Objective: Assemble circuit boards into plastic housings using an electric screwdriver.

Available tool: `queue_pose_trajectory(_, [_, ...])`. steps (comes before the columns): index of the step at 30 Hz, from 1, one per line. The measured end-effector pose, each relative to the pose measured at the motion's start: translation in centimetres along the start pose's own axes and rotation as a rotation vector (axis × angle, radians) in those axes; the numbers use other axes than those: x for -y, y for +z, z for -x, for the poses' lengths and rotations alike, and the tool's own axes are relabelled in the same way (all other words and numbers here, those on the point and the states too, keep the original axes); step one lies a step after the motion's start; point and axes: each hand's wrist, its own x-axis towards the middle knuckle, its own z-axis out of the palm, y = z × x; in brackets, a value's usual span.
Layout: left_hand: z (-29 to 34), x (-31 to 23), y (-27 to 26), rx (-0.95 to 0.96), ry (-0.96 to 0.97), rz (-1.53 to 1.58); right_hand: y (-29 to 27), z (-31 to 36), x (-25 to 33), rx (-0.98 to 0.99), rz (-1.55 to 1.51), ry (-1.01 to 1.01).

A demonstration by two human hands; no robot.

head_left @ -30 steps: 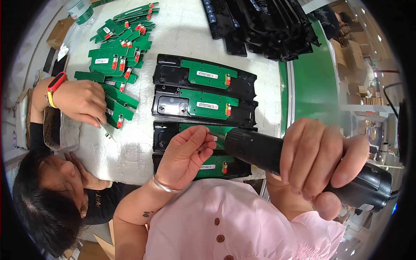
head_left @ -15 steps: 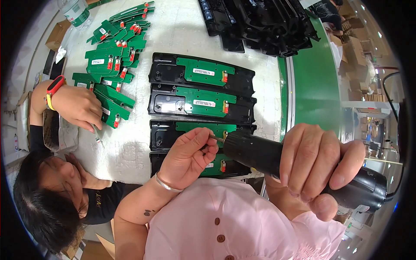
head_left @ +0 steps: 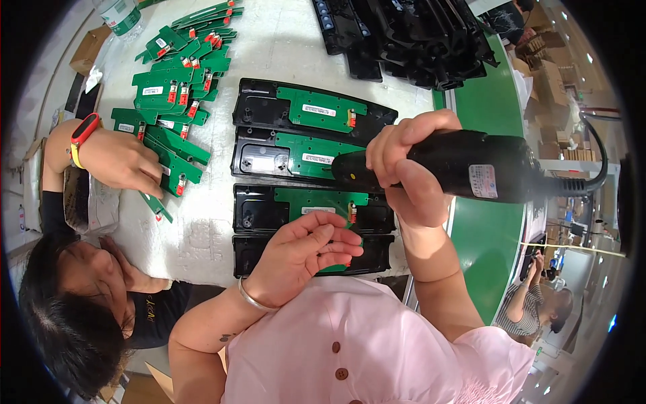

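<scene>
My right hand (head_left: 416, 168) grips a black electric screwdriver (head_left: 484, 168) with a cord at its back end. Its narrow front end points left, over the green circuit board (head_left: 288, 161) lying in the second black plastic panel (head_left: 259, 141) from the far side. The bit meets the board near its white label; the exact contact is too small to tell. My left hand (head_left: 286, 259) hovers over the two nearer panels (head_left: 252, 209), palm up. Its fingers are curled with the thumb against them, and what they hold, if anything, is hidden.
Loose green boards (head_left: 155, 91) with red-and-white connectors lie in a heap at left. A co-worker's hand (head_left: 124, 161) with a red-and-yellow wristband touches one. Black plastic parts (head_left: 417, 40) are stacked at the far right. A green strip (head_left: 494, 236) runs along the right.
The screwdriver has moved away from my left fingers, up and left to the second panel's board. My left hand has loosened its pinch at the bit. The co-worker's hand now lifts a board's edge.
</scene>
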Motion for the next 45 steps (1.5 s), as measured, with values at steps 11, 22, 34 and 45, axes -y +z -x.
queue_pose_trajectory(11, [-0.5,-0.5,-0.8,-0.125,0.100,0.049,0.4,-0.5,-0.2,0.146,0.262,0.045])
queue_pose_trajectory(22, [-1.7,-0.2,-0.2,-0.129,0.106,0.185,0.1,0.0,6.8,0.214,-0.078,-0.230])
queue_pose_trajectory(34, [-2.4,0.3,2.4,-0.018,0.088,0.115,-0.4,0.7,7.1,0.252,-0.003,-0.188])
queue_pose_trajectory(45, [-1.4,-0.3,1.0,0.012,-0.042,-0.077,-2.6,-2.3,-0.2,-0.122,-0.005,-0.037])
